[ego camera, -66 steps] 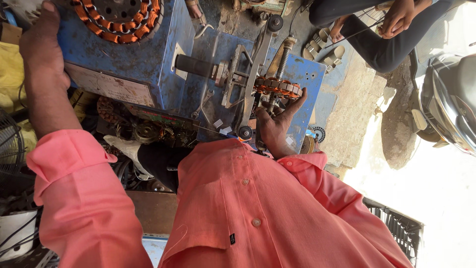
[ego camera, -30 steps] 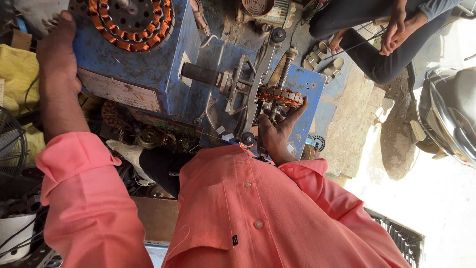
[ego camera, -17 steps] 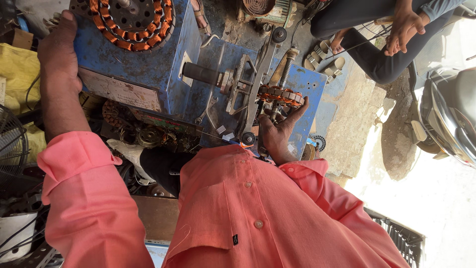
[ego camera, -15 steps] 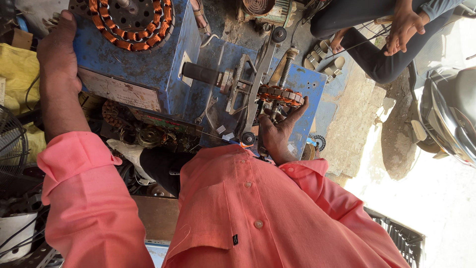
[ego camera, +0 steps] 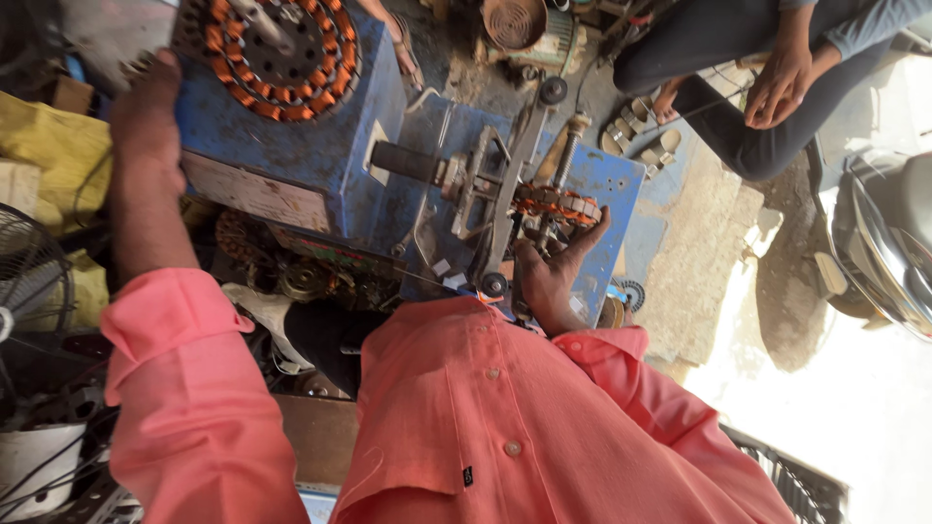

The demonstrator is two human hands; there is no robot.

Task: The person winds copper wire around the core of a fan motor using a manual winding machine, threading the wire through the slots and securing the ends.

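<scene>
Left hand (ego camera: 146, 121): gripping blue winding machine's (ego camera: 320, 165) far-left corner, unmoved. Right hand (ego camera: 553, 277): fingers half-curled, still cupping the copper-wound stator (ego camera: 558, 206) near the right edge.

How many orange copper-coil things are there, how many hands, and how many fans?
Copper coil rings: 2, the big coil ring on top of the blue machine and the small coil ring at the right hand
Hands: 3, the right hand, the left hand on the machine's edge, and another person's hand
Fans: 1, the fan
Total: 6
</scene>
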